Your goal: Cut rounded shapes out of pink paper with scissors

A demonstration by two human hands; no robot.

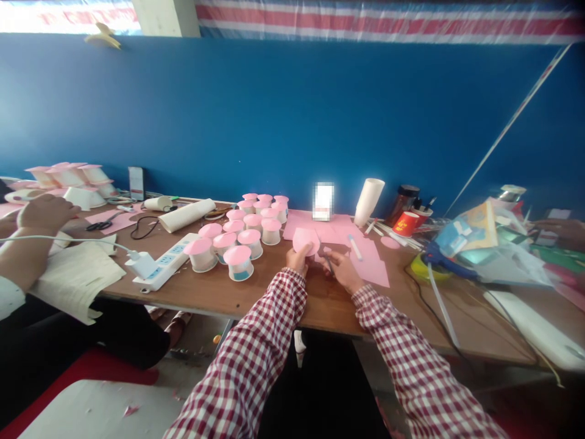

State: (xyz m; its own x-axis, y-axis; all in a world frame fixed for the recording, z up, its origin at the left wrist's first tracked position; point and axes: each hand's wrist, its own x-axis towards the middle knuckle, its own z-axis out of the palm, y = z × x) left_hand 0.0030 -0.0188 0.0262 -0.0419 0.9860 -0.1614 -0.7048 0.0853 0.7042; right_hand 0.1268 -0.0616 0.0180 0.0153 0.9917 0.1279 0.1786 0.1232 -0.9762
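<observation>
My left hand is closed on a round pink paper piece, which it holds up over the front part of the table. Just right of it, my right hand is closed around dark-handled scissors, whose blades are hard to make out. Behind both hands lie pink paper sheets, with a white marker on top. To the left stand several paper cups with pink round tops, grouped in rows.
A white power strip lies left of the cups. On the right are a blue glue gun, plastic bags, a red cup and a paper roll. Another person's hand is at far left.
</observation>
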